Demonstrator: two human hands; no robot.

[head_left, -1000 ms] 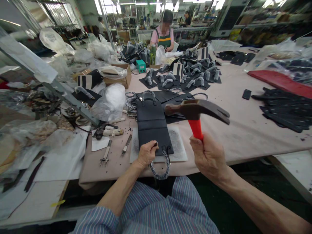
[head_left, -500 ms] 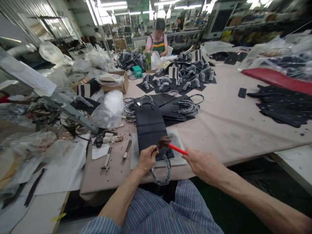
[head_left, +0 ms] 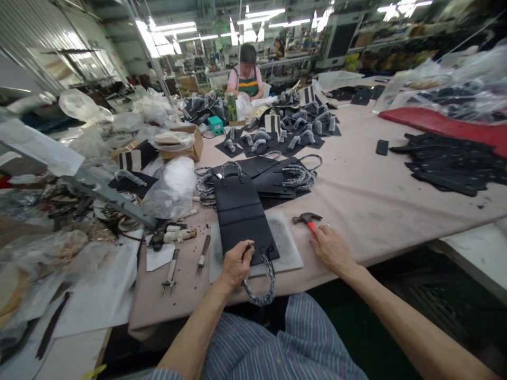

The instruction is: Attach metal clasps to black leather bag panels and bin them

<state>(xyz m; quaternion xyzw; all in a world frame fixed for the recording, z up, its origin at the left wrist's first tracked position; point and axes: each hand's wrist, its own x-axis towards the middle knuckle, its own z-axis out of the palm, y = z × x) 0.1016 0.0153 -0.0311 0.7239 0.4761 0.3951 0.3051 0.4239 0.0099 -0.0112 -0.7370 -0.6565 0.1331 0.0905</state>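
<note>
A black leather bag panel (head_left: 242, 214) lies flat on a white board (head_left: 292, 253), with a plastic-wrapped handle (head_left: 259, 296) curving off its near end. At the panel's near left corner my left hand (head_left: 236, 264) is closed, fingers pinched around a small dark thing whose kind I cannot make out. My right hand (head_left: 331, 249) grips the red handle of a claw hammer (head_left: 308, 217). The hammer's head is low over or on the table, right of the board; I cannot tell whether it touches.
Pronged punches (head_left: 203, 256) lie left of the board. Behind are stacked panels with wrapped handles (head_left: 297, 177). Black strips (head_left: 447, 163) and a red sheet (head_left: 447, 126) lie to the right. A metal post (head_left: 114, 198) slants across the left, by plastic bags (head_left: 170, 184). A co-worker (head_left: 246, 79) sits opposite.
My right hand has moved the hammer from above the panel to the right, down toward the table beside the board. My left hand stays at the panel's near end. The view has shifted slightly.
</note>
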